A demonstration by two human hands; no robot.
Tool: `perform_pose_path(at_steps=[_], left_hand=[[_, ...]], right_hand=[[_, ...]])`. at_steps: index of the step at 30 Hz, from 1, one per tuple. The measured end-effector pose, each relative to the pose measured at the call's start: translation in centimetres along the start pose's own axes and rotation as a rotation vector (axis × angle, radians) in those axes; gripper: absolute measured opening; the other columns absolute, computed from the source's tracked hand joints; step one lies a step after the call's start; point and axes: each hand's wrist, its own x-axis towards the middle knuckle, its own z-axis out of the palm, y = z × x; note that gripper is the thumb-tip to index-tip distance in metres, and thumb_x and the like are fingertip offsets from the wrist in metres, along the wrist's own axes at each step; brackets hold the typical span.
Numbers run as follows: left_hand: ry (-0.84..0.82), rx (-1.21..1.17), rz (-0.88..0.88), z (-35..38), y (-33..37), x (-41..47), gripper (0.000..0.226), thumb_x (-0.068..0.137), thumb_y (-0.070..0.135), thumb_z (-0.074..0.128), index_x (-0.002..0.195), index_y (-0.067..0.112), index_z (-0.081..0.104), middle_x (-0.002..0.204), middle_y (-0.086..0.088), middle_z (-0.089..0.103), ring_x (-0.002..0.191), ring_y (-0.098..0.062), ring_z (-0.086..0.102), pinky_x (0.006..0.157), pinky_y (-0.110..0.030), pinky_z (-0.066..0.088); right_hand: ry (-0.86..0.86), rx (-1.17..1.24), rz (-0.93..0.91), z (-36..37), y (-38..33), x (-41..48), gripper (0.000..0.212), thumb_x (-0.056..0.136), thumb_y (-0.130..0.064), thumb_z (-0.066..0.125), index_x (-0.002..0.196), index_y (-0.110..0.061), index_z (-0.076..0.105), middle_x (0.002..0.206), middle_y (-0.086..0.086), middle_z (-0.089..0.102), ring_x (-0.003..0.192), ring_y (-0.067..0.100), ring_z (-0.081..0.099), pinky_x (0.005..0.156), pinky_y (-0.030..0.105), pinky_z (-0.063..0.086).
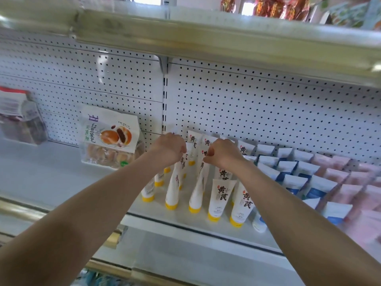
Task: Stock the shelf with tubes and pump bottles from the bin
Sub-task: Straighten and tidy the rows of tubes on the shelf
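Observation:
Several white tubes with yellow caps [219, 197] stand cap-down in rows on the white shelf [185, 221]. Both my arms reach in over them. My left hand [170, 149] has its fingers curled round the top of a white tube [190, 153] in the back rows. My right hand [223, 152] grips the top of a neighbouring white tube [201, 168], which leans slightly. The two hands are close together, almost touching. No bin is in view.
Blue-and-white tubes [292, 178] and pink tubes [350, 182] fill the shelf to the right. A bag of buns [111, 139] leans on the pegboard back wall to the left, and a clear packet [18, 118] stands at far left. An upper shelf [206, 38] overhangs.

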Motion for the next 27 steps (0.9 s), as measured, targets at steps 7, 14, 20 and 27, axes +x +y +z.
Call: perform_pose_path(at_steps=[7, 14, 20, 27], left_hand=[[0.024, -0.048, 0.044, 0.2, -1.2, 0.5, 0.025, 0.090, 0.015, 0.060, 0.102, 0.035, 0.069, 0.111, 0.006, 0.063, 0.101, -0.018, 0.061, 0.088, -0.035, 0.053], [0.071, -0.111, 0.066, 0.3, -2.0, 0.6, 0.023, 0.090, 0.011, 0.061, 0.094, 0.031, 0.070, 0.106, 0.006, 0.068, 0.097, -0.017, 0.064, 0.086, -0.036, 0.054], [0.091, -0.145, 0.100, 0.1, -2.2, 0.4, 0.028, 0.090, 0.002, 0.056, 0.095, 0.024, 0.072, 0.101, 0.007, 0.070, 0.095, -0.013, 0.066, 0.086, -0.035, 0.055], [0.090, -0.133, 0.136, 0.2, -2.2, 0.1, 0.025, 0.092, 0.008, 0.055, 0.102, 0.027, 0.070, 0.108, 0.007, 0.068, 0.101, -0.014, 0.062, 0.087, -0.030, 0.050]], right_hand=[[-0.020, 0.021, -0.032, 0.0, -0.3, 0.2, 0.011, 0.086, -0.020, 0.067, 0.089, -0.019, 0.078, 0.096, -0.002, 0.074, 0.095, 0.015, 0.064, 0.087, 0.032, 0.052], [-0.020, 0.028, -0.038, 0.1, -0.7, 0.0, 0.013, 0.088, -0.017, 0.066, 0.095, -0.017, 0.077, 0.100, -0.001, 0.073, 0.099, 0.017, 0.063, 0.090, 0.035, 0.053], [-0.014, 0.004, -0.029, 0.1, -0.7, -0.3, 0.015, 0.088, -0.018, 0.065, 0.096, -0.023, 0.077, 0.105, -0.002, 0.072, 0.103, 0.017, 0.063, 0.089, 0.037, 0.054], [0.066, 0.056, -0.047, 0.1, -0.7, -1.1, 0.017, 0.089, -0.020, 0.061, 0.095, -0.030, 0.074, 0.106, 0.002, 0.068, 0.104, 0.018, 0.059, 0.090, 0.037, 0.052]])
